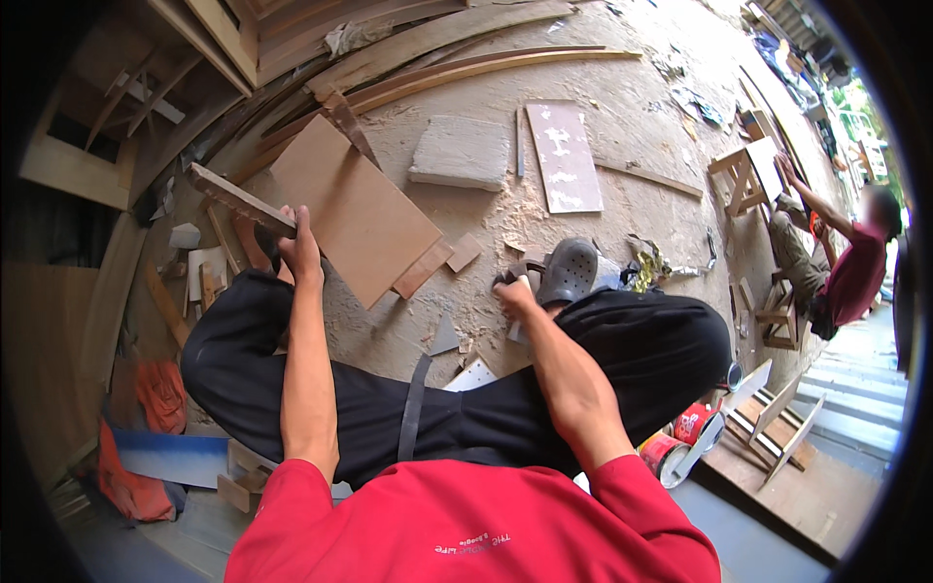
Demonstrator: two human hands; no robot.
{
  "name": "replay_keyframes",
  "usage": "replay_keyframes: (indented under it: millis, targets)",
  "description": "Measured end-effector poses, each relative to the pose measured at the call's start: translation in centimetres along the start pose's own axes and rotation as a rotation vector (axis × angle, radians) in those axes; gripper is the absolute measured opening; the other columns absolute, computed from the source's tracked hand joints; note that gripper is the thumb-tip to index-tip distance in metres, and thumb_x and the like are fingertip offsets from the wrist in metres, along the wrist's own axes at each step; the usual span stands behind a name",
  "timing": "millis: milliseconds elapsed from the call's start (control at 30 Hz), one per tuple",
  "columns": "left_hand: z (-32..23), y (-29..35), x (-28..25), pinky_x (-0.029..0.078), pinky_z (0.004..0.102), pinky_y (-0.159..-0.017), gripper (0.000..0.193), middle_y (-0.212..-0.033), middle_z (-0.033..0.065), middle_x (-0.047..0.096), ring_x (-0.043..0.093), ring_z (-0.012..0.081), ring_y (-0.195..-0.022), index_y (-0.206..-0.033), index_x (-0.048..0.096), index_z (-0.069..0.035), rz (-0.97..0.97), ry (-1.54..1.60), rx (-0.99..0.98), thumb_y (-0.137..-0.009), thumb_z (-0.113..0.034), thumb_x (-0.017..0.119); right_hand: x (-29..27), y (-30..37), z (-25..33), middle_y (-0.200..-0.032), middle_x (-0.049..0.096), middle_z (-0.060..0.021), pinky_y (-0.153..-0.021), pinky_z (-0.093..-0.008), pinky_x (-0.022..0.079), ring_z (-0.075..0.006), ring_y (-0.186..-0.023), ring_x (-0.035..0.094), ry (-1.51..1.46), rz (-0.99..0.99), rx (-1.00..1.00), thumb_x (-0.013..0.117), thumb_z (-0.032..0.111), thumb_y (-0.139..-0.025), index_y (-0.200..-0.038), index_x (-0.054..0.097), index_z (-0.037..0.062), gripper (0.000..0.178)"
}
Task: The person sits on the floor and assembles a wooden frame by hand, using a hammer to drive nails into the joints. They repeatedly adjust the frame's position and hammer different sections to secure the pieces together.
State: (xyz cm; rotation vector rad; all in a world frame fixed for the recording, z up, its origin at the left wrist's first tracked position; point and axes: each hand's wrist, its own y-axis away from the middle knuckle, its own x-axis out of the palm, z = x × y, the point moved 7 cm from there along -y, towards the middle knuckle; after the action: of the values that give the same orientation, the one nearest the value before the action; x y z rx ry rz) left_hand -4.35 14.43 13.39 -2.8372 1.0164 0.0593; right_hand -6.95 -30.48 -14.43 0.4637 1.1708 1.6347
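Observation:
A narrow strip of wood (233,197) slants up and to the left from my left hand (303,251), whose fingers are wrapped round its lower end. My right hand (517,295) is closed beside a grey clog (569,272) on my foot. Something dark and whitish shows at its fingers, too small to name. Between my hands, a large flat brown board (358,209) lies tilted, with a small reddish-brown wood piece (422,269) at its near corner. Close to that is a small square offcut (465,253).
Ahead lie a pale rough block (461,153), a worn pinkish board (564,155) and long planks (466,78). Red cans (665,457) stand by my right thigh. Orange cloth (136,476) lies at left. At far right, another person (855,262) sits by a small wooden stand (743,180).

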Motion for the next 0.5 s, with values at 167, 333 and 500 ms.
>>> replay_keyframes:
  millis: [167,333,500]
  targets:
    - [1.6,1.4,-0.9,0.035,0.0336,-0.103,0.06,-0.129,0.014,0.051,0.049,0.022,-0.119,-0.132,0.044,0.006,-0.057,-0.007,-0.064,-0.088,-0.027,0.067,7.3,6.7,6.8,-0.099,0.066,-0.0245,-0.081,-0.046,0.05,-0.0389,-0.094,0.063,0.812,0.083,-0.521,0.059,0.037,-0.084,-0.097,0.067,-0.0034,0.043]
    - [5.6,1.8,0.6,0.041,0.0332,-0.097,0.058,-0.123,0.0115,0.056,0.053,0.0213,-0.114,-0.125,0.05,0.006,-0.014,0.324,-0.312,-0.088,-0.033,0.068,3.6,12.9,12.7,-0.112,0.063,-0.0242,-0.093,-0.0433,0.047,-0.0386,-0.108,0.059,0.532,-0.034,-0.618,0.058,0.038,-0.087,-0.115,0.062,0.0022,0.045]
    - [3.4,4.2,4.1,0.048,0.0324,-0.087,0.054,-0.114,0.0108,0.062,0.06,0.0208,-0.1,-0.117,0.059,0.007,0.06,0.419,-0.349,-0.086,-0.035,0.07,-2.6,12.7,7.0,-0.11,0.065,-0.0222,-0.09,-0.0438,0.048,-0.0378,-0.103,0.062,0.512,-0.206,-0.495,0.058,0.038,-0.087,-0.107,0.066,0.0012,0.043]
